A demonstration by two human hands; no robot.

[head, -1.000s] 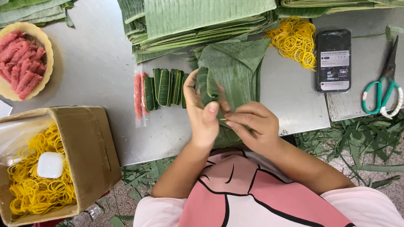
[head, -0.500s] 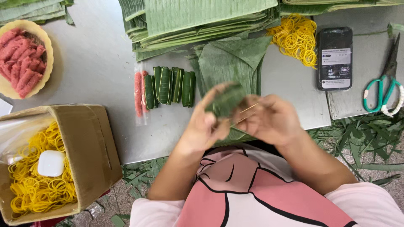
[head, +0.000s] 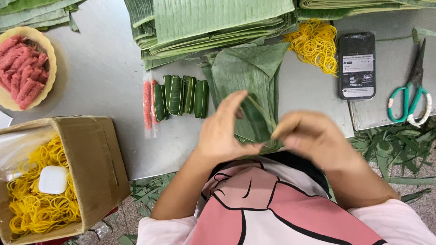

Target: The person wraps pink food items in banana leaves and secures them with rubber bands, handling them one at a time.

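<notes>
Over the near edge of the grey metal desk, both hands work on one small leaf-wrapped roll, dark green and held just above the desk between them. The left hand has its fingers raised and its thumb pressed under the roll's lower end, so it is clamped on the roll; the right hand is curled with its fingertips pinched at the roll's right side, though motion blur hides exactly what those fingertips grip. Beneath the roll lies a small pile of cut leaf pieces, lighter green, and behind that a broad stack of folded banana leaves runs along the far edge. To the left of the hands a row of finished leaf rolls stands side by side, touching one another, and just beside them lies a narrow clear plastic sleeve with pink-red meat inside. A round yellow tray at the far left carries more pink meat sticks. At the near left corner an open brown cardboard box holds yellow rubber bands and a small white rounded case. A loose heap of yellow rubber bands lies right of the leaf stack, near a black phone lying flat with its screen lit. Green-handled scissors rest at the far right, and leaf scraps litter the floor below.
</notes>
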